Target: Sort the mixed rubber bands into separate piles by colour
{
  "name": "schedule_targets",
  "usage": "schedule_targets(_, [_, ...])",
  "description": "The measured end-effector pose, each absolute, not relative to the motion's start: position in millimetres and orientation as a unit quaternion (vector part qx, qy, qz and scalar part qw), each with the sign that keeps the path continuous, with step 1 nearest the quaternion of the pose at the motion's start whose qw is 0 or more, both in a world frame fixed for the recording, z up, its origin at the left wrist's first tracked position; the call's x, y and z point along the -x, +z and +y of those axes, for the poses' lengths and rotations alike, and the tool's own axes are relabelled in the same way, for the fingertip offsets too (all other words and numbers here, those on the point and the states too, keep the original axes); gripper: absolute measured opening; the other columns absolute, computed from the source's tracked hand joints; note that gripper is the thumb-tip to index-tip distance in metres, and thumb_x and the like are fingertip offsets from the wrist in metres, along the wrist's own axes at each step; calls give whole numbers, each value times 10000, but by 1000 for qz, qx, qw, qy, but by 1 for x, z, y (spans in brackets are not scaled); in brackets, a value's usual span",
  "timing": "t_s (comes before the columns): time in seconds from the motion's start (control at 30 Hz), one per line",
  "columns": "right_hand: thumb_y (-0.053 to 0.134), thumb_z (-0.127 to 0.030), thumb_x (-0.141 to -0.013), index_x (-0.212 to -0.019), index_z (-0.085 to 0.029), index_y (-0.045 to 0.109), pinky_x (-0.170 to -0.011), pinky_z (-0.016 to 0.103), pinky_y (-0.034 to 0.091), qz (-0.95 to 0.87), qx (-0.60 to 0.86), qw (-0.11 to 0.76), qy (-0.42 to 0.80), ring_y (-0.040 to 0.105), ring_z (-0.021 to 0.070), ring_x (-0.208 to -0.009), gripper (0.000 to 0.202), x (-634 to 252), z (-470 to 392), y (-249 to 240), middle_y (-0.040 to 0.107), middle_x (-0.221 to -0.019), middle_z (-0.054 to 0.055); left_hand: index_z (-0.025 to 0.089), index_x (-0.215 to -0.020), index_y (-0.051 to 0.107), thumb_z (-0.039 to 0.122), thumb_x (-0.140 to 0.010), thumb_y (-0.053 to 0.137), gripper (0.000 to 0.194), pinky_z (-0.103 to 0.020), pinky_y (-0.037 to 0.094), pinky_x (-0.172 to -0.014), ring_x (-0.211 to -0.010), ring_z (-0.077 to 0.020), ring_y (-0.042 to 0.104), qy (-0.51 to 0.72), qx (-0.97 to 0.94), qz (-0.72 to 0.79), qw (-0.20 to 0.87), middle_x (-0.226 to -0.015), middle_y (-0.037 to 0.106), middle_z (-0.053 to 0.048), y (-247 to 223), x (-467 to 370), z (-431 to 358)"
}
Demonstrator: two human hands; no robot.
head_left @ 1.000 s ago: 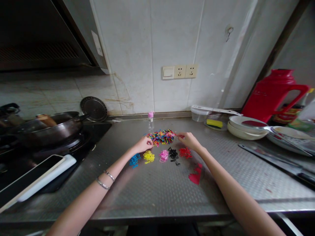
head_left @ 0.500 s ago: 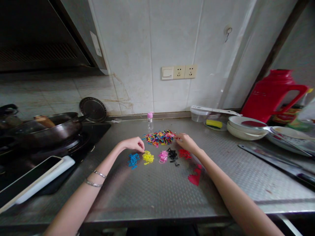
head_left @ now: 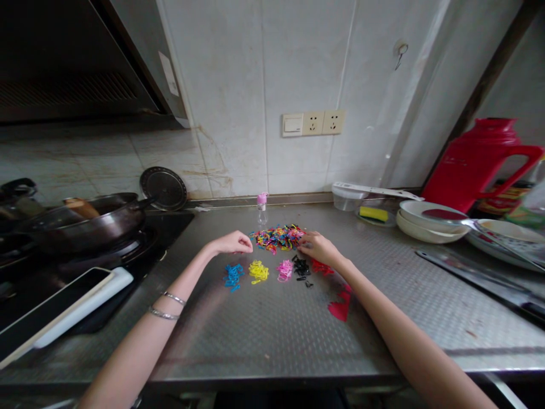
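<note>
On the metal counter [head_left: 255,341] lies a mixed pile [head_left: 276,237] of small colourful pieces, in the middle. The left hand [head_left: 233,242] is just beside its left end, the fingers bent inward; I cannot tell if they grip something. The right hand [head_left: 319,248] is at the right end of the pile, its fingers also bent — whether they hold a piece, I cannot tell. On the near side is a row of small heaps, from left to right: blue [head_left: 233,275], yellow [head_left: 258,271], pink [head_left: 284,270], black [head_left: 301,267] and red [head_left: 322,267]. A small bottle [head_left: 261,216] stands upright on the far side.
</note>
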State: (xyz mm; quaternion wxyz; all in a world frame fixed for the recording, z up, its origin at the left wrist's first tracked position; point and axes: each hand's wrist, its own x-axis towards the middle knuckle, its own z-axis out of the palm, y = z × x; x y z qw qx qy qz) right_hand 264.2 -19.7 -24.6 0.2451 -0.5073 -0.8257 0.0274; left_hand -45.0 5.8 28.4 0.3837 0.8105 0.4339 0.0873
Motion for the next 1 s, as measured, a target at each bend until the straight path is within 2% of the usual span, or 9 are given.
schedule_targets(0.47, [469,-309,-800,-888,-226,620,-817,235,381,-808,544,226,21,505,153,-968,193,-258,-19,-23,597,-954,43,110,-770,641,402,-659,555,324,-196,245,-438,-442,-58,359,132,-808,442,367,-526,501,14,22,42,9])
schedule_targets(0.83, [496,-261,-750,-816,-215,644,-849,276,377,-790,542,280,67,494,189,-1037,168,-262,-16,-22,611,-964,50,110,-770,642,377,-673,542,302,-190,241,-427,-429,-53,351,135,-810,437,366,-517,482,21,20,43,9])
schedule_targets(1.0, [502,-262,-740,-828,-205,655,-814,263,393,-785,534,303,78,543,174,-937,185,-265,-13,-23,620,-935,54,112,-772,646,373,-670,545,298,-193,242,-430,-432,-55,352,136,-807,440,369,-519,490,18,22,42,7])
